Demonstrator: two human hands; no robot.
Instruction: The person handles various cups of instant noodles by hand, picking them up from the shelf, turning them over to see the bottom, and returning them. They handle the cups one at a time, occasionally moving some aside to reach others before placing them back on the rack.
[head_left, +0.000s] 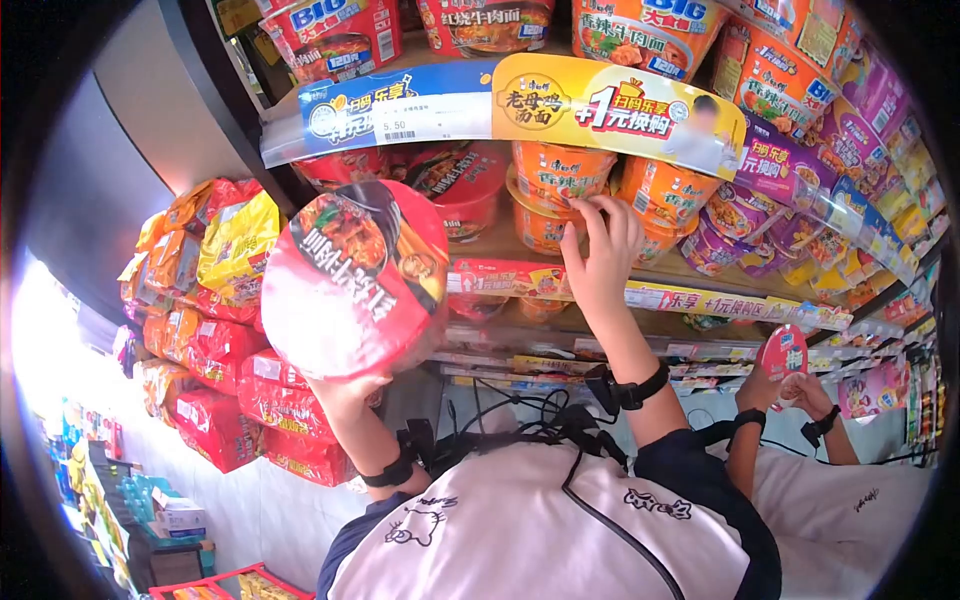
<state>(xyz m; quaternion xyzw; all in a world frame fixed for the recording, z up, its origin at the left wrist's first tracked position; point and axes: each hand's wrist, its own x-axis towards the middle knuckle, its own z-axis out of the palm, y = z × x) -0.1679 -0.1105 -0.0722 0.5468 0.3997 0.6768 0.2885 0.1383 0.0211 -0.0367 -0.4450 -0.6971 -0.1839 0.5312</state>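
Observation:
A red instant noodle bowl (358, 280) with a printed lid is held up at the left, in front of the shelf. My left hand (362, 386) is under it, its fingers mostly hidden by the bowl. On the shelf, my right hand (603, 238) reaches up to stacked orange noodle bowls (562, 172). Its fingertips are at the front of the stack, fingers apart, with nothing held. Dark red bowls (468, 190) sit left of the orange stack. A second orange stack (665, 195) stands just right of my right hand.
Price strips (400, 115) run along the shelf edge. Red and yellow noodle packs (225, 340) hang at the left. Purple bowls (745, 220) fill the shelf to the right. At the lower right, a co-worker's hands (800, 392) hold a red round-lidded item (784, 352).

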